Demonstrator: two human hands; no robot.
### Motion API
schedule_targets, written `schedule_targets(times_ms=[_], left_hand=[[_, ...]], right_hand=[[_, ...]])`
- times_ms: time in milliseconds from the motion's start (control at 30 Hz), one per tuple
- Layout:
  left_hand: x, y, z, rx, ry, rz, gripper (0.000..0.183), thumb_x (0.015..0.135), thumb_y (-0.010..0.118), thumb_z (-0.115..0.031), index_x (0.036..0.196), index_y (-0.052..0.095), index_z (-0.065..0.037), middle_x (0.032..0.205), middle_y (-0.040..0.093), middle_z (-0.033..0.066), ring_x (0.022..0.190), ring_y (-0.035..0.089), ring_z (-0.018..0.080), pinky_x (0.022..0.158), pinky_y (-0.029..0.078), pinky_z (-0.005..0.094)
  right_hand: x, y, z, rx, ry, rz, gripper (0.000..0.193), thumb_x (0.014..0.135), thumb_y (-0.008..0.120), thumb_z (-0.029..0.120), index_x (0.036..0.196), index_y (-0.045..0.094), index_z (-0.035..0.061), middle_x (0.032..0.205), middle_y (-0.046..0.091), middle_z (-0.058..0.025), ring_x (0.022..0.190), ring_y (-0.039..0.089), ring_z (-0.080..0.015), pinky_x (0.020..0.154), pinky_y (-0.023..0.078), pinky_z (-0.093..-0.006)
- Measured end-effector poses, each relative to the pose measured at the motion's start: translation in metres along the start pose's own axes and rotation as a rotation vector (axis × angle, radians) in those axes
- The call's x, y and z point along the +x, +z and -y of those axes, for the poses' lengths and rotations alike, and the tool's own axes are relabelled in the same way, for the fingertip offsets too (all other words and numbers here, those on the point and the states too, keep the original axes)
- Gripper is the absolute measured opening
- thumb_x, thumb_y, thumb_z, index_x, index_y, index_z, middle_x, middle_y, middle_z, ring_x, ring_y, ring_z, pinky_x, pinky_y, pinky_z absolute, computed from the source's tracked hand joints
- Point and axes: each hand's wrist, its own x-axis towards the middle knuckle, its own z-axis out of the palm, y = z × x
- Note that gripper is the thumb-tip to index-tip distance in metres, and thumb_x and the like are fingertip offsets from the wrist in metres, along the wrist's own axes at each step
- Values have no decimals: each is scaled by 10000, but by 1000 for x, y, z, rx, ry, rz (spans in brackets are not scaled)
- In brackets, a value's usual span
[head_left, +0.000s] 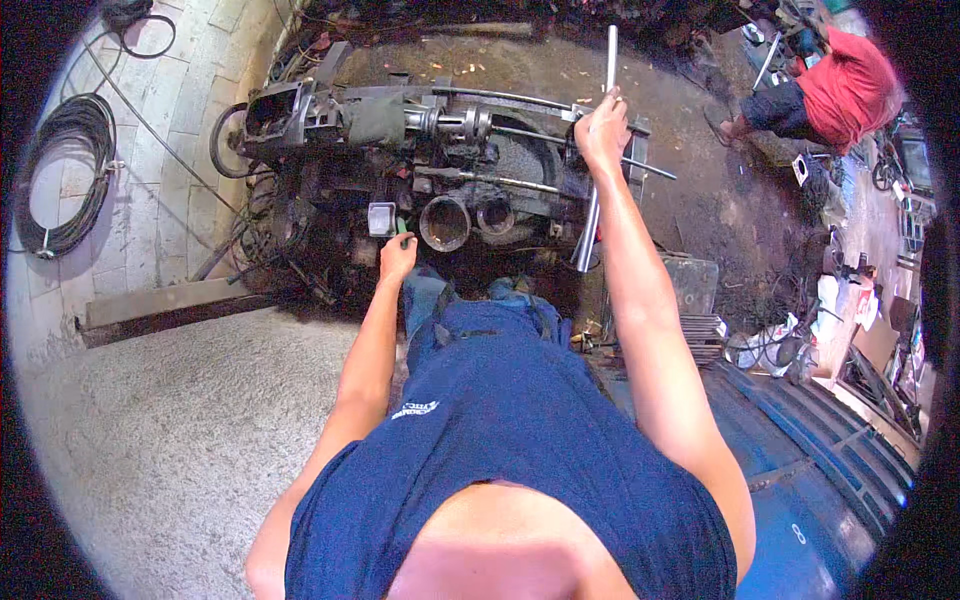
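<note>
In front of me stands a dark, greasy metal-working machine [465, 122] with long steel rods and a round chuck-like part. My right hand [603, 130] is closed around a long shiny metal tube [611, 60]. The tube stands across the machine's right end, and its lower end [586, 250] widens. My left hand [397, 256] is closed around a small green handle [402, 228] at the machine's near side; what the handle belongs to is hard to make out. Beside it sits a whitish square container [382, 219]. A round metal ring [444, 223] lies just right of that hand.
A coiled black cable [68, 175] hangs on the pale block wall at left. Another person in a red shirt [848, 88] bends down at the far right, among scattered parts. Blue metal panels [790, 450] lie at lower right. A grey box [690, 282] stands near my right forearm.
</note>
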Motion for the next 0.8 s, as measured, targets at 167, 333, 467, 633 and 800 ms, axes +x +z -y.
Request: schedule_targets(times_ms=[167, 333, 467, 633, 800], left_hand=[[14, 21, 16, -36, -67, -31, 308, 862, 581, -282, 1091, 671, -96, 945, 668, 168, 839, 646, 279, 795, 497, 376], [27, 40, 31, -55, -65, -101, 298, 884, 561, -256, 1100, 662, -77, 802, 686, 130, 627, 674, 208, 664, 528, 348], [27, 38, 25, -90, -99, -94, 298, 868, 552, -260, 1084, 672, -92, 925, 667, 162, 817, 639, 281, 782, 501, 368], [23, 30, 16, -118, -200, -22, 296, 860, 548, -267, 1071, 678, -103, 1071, 650, 193, 1028, 609, 353, 895, 469, 389], [25, 32, 19, -124, -164, -26, 296, 861, 550, -271, 1070, 678, -105, 1066, 651, 191, 1034, 608, 347, 895, 468, 392]], right_hand=[[1, 0, -2, 32, -68, -47, 809, 760, 589, 180, 1414, 190, -83, 1134, 458, -236, 983, 544, -394, 828, 466, -483], [0, 1, -1, 18, -75, -39, 825, 753, 596, 184, 1418, 185, -80, 1111, 468, -229, 941, 570, -378, 789, 485, -463], [0, 2, 0, -10, -90, -59, 828, 753, 604, 185, 1417, 186, -80, 1100, 474, -232, 908, 584, -375, 765, 497, -452], [0, -1, -1, 53, -40, -6, 834, 758, 604, 180, 1422, 169, -75, 1115, 473, -235, 935, 582, -372, 777, 503, -445], [1, -2, -3, 91, -15, 29, 837, 760, 607, 165, 1429, 159, -63, 1143, 465, -246, 978, 576, -380, 802, 500, -454]])
